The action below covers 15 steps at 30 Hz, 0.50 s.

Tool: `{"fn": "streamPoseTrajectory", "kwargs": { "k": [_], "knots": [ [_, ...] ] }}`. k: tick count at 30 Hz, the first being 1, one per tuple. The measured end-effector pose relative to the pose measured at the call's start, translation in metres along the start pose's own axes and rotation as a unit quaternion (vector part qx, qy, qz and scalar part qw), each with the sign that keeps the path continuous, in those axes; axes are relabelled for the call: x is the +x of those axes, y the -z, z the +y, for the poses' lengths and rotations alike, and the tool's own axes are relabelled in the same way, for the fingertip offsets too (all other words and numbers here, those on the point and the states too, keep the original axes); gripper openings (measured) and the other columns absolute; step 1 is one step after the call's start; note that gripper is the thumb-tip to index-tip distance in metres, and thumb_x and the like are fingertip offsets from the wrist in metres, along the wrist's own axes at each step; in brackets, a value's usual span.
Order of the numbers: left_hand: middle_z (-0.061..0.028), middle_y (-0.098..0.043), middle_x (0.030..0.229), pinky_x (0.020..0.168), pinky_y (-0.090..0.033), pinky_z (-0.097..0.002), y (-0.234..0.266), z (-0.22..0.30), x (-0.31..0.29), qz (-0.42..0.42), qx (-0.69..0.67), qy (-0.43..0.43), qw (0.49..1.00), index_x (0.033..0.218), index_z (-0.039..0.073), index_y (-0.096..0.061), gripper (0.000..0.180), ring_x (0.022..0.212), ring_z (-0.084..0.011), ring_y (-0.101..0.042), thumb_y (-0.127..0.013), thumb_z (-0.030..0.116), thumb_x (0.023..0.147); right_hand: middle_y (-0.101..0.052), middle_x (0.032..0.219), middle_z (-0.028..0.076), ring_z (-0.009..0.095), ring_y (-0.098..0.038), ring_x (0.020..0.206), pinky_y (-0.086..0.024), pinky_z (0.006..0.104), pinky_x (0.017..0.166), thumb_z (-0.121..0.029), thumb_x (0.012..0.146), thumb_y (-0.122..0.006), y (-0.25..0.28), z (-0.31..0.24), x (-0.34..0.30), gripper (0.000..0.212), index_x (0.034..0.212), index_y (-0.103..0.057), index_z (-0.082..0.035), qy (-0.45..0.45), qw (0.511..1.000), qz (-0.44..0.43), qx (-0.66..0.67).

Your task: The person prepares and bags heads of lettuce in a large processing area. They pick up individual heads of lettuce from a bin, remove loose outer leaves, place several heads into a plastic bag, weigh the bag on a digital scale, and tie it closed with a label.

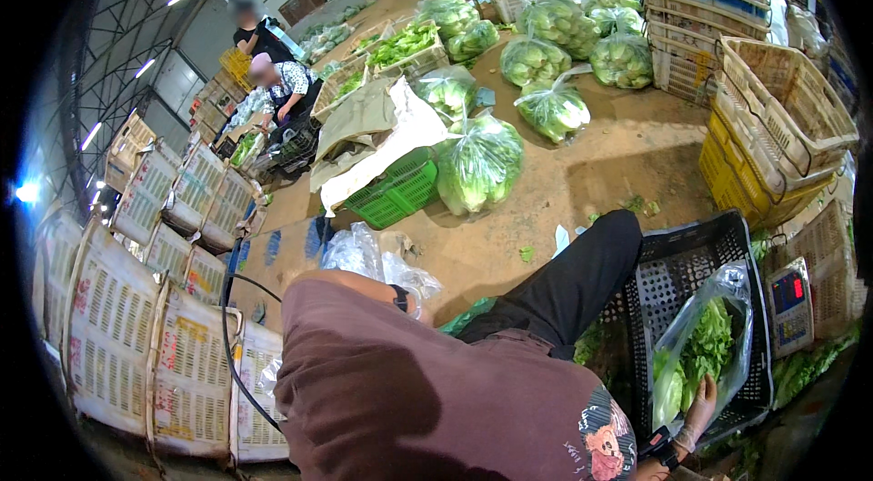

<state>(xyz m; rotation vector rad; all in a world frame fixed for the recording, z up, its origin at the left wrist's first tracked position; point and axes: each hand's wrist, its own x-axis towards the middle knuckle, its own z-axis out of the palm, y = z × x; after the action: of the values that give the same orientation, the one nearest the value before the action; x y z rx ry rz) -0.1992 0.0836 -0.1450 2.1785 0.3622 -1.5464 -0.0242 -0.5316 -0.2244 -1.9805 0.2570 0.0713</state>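
At the lower right, my right hand (699,410), in a thin clear glove, grips the base of a green leafy lettuce (707,340). The lettuce lies in a clear plastic bag (735,301) with more pale green leaves (668,385) beside it. Bag and lettuce rest inside a black perforated crate (657,276) to the right of my bent leg. My left forearm reaches forward past my body, a dark band at its wrist. Only a sliver of my left hand (417,305) shows, close to loose clear plastic bags (356,250); its fingers are hidden.
A scale with a red display (789,299) stands right of the black crate. Beyond it are stacked yellow and cream crates (759,140). Filled lettuce bags (479,163) sit on the floor ahead by a green crate (393,190). White crates (109,326) line the left; two people work farther back.
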Motion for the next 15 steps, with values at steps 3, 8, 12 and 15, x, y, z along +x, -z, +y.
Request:
{"fn": "streamPoseTrajectory", "kwargs": {
  "k": [3, 8, 12, 15],
  "knots": [
    [-0.0167, -0.059, 0.093, 0.070, -0.044, -0.0380, -0.007, -0.004, -0.002, -0.011, 0.003, -0.002, 1.000, 0.121, 0.010, -0.046, 0.044, 0.081, -0.0272, -0.058, -0.048, 0.018, 0.078, -0.054, 0.117, 0.015, 0.023, -0.049, 0.108, -0.036, 0.0310, 0.093, -0.023, 0.088, -0.053, -0.002, -0.004, 0.000, 0.037, 0.116, -0.053, 0.001, 0.004, 1.000, -0.006, -0.009],
    [-0.0165, -0.060, 0.091, 0.071, -0.044, -0.0385, -0.013, -0.004, 0.000, -0.011, 0.003, -0.006, 1.000, 0.115, 0.008, -0.050, 0.040, 0.081, -0.0273, -0.059, -0.049, 0.018, 0.077, -0.054, 0.117, 0.016, 0.023, -0.051, 0.106, -0.037, 0.0312, 0.092, -0.022, 0.088, -0.053, -0.003, 0.005, 0.003, 0.037, 0.116, -0.052, 0.002, 0.005, 0.998, -0.024, -0.050],
    [-0.0163, -0.061, 0.089, 0.071, -0.044, -0.0389, -0.011, -0.003, 0.001, -0.015, 0.008, -0.015, 1.000, 0.111, 0.007, -0.053, 0.037, 0.081, -0.0274, -0.059, -0.049, 0.018, 0.076, -0.055, 0.116, 0.016, 0.023, -0.052, 0.104, -0.038, 0.0310, 0.091, -0.020, 0.088, -0.053, -0.006, 0.008, 0.003, 0.036, 0.116, -0.052, 0.002, -0.006, 0.998, -0.030, -0.052],
    [-0.0161, -0.061, 0.088, 0.071, -0.044, -0.0392, -0.009, -0.003, 0.001, -0.018, 0.013, -0.023, 0.999, 0.108, 0.006, -0.055, 0.035, 0.081, -0.0274, -0.059, -0.049, 0.018, 0.075, -0.055, 0.116, 0.016, 0.023, -0.052, 0.104, -0.039, 0.0309, 0.091, -0.020, 0.088, -0.052, -0.006, 0.010, 0.003, 0.035, 0.116, -0.052, 0.002, -0.012, 0.998, -0.033, -0.046]
  ]
}}
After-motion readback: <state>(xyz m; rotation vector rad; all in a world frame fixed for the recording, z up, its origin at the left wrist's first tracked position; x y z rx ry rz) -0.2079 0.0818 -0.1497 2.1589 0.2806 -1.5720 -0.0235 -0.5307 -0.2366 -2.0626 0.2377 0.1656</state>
